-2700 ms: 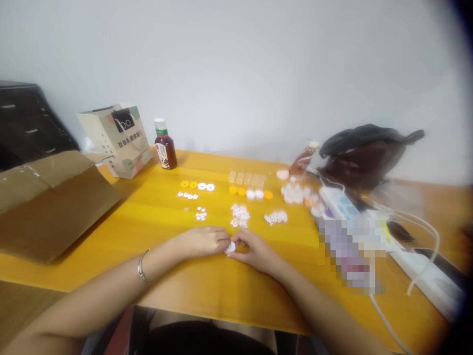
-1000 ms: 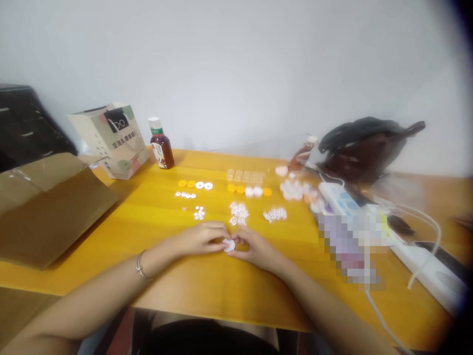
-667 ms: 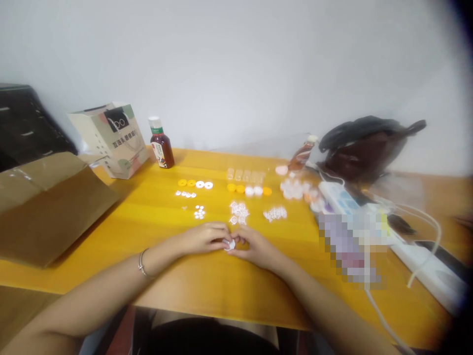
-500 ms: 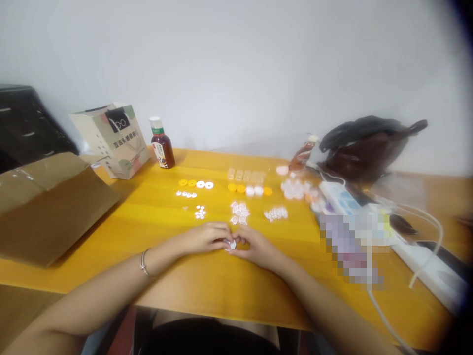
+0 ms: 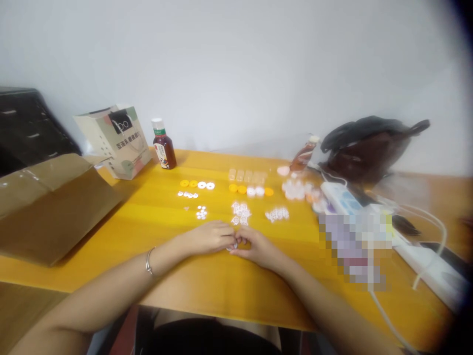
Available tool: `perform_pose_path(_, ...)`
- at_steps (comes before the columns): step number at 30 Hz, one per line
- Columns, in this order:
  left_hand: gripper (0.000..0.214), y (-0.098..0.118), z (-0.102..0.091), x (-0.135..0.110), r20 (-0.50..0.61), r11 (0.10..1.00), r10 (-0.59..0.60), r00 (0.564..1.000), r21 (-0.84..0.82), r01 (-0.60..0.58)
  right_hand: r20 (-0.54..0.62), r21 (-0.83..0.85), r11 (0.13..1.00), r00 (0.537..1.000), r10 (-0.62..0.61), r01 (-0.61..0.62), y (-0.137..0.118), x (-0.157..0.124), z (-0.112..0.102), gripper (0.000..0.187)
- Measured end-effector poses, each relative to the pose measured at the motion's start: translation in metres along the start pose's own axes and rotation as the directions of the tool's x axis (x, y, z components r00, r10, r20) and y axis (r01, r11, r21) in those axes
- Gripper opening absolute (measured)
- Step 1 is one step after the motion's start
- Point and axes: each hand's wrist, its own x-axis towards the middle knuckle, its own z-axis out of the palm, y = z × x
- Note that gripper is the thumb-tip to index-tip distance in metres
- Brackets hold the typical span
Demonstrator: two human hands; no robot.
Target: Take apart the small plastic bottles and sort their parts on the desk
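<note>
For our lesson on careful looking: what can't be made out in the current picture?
Head view:
White piece: full shape, mostly covered by the left hand and right hand.
Cardboard: left end, cut off by the picture edge.
Left bottle label: wording, too small and blurred.

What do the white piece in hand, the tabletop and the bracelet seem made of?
White piece: perhaps plastic, plain white; finish too hidden to judge.
Tabletop: seemingly wood or laminate, satin, by bands and soft sheen.
Bracelet: probably polished metal, silvery glints.
</note>
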Motion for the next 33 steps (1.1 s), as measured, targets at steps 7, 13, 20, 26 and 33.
perform_pose_path(7, 0.021, 0.000, -0.002, -0.001, 0.041, 0.961, 0.096, 0.995, 0.258, -0.103, 0.031, -0.006, 1.000, 1.000, -0.002, 0.002, 0.001, 0.001, -0.002, 0.016)
perform_pose_path(13, 0.019, 0.001, 0.003, 0.002, -0.030, 0.993, 0.007, 1.000, 0.116, -0.003, 0.042, -0.006, 1.000, 0.999, -0.026, 0.026, -0.001, 0.000, -0.003, 0.014)
perform_pose_path(20, 0.019, 0.005, 0.009, 0.004, -0.090, 0.992, -0.122, 0.988, -0.042, 0.118, 0.035, -0.010, 0.999, 0.999, -0.034, 0.034, 0.002, 0.000, -0.002, 0.012)
perform_pose_path(26, 0.020, -0.026, -0.018, -0.022, -0.168, 0.950, -0.238, 0.957, 0.165, 0.265, 0.024, 0.024, 1.000, 1.000, 0.013, -0.014, -0.005, -0.003, -0.004, 0.020)
perform_pose_path(33, 0.024, -0.066, -0.030, -0.046, -0.078, 0.860, -0.378, 0.922, 0.339, 0.382, 0.027, 0.043, 0.999, 0.999, 0.017, -0.019, -0.006, -0.003, -0.005, 0.022)
